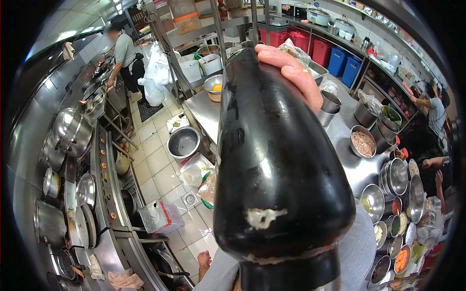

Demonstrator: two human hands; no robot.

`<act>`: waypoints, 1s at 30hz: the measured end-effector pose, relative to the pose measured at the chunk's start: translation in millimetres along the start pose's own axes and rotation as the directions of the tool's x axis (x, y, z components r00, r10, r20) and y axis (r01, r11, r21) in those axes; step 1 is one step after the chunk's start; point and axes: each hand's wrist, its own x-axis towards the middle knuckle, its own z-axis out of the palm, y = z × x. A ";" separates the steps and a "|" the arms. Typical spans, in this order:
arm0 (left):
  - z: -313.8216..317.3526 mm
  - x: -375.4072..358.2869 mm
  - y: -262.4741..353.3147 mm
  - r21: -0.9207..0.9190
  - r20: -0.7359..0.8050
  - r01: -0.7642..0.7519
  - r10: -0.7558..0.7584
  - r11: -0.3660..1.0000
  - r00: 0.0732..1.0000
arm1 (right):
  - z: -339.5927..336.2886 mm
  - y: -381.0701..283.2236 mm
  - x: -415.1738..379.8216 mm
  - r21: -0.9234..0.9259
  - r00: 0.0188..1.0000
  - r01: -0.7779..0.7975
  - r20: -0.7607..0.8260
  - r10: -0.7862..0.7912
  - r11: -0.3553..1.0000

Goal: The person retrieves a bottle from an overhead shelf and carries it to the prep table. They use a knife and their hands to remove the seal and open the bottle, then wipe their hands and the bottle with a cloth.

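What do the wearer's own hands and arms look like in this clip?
Only one hand shows, at the top, and which it is cannot be told. It is bare: no glove, ring or watch visible. Short, plain fingernails. A grey sleeve shows at the lower right.

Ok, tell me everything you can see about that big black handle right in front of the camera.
The black handle is glossy, bulbous and plastic-looking, flaring wide toward the camera and narrowing away from it. A chipped pale patch marks its wide end, above a worn ring. It points away over the kitchen, and a hand grips its far end.
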 end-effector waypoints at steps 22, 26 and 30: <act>-0.1 2.5 1.9 0.021 -0.042 -0.033 0.034 0.999 0.999 | 14.6 -12.1 -27.4 0.004 0.990 -0.133 -0.050 0.133 0.991; 0.1 2.2 2.4 0.062 -0.057 -0.020 0.024 0.998 0.998 | 21.0 -34.2 -52.2 0.101 0.904 -0.420 -0.038 0.425 0.902; 0.9 -3.9 6.8 0.126 -0.055 -0.006 0.013 0.992 0.998 | 14.6 -68.0 -72.3 0.328 0.404 -0.891 0.257 0.878 0.314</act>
